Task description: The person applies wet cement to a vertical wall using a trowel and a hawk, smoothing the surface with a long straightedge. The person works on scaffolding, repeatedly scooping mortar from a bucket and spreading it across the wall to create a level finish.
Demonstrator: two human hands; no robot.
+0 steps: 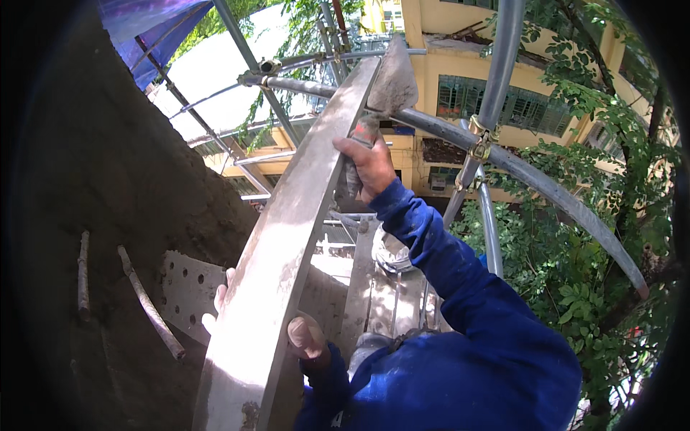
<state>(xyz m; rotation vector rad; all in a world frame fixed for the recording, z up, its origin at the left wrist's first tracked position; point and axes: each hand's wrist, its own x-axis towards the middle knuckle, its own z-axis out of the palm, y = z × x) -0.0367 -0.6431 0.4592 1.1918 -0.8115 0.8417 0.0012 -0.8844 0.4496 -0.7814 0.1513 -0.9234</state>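
Observation:
A long, pale straightedge (298, 208) runs diagonally up the middle of the view. My left hand (305, 337) grips its lower part, thumb on the right side and fingertips round the left. Higher up, my right hand (370, 161) is closed round a trowel's handle and the straightedge's right edge, thumb pressed against the bar. The trowel blade (394, 79), crusted with grey, points upward beside the bar's top end.
Scaffold pipes (539, 179) cross ahead and right, near leafy branches (575, 309) and a yellow building. A rough grey wall (108, 179) at left has two protruding rods (147, 294) and a perforated plate (190, 287). Below lie planks (381, 302) and a white sack (392, 255).

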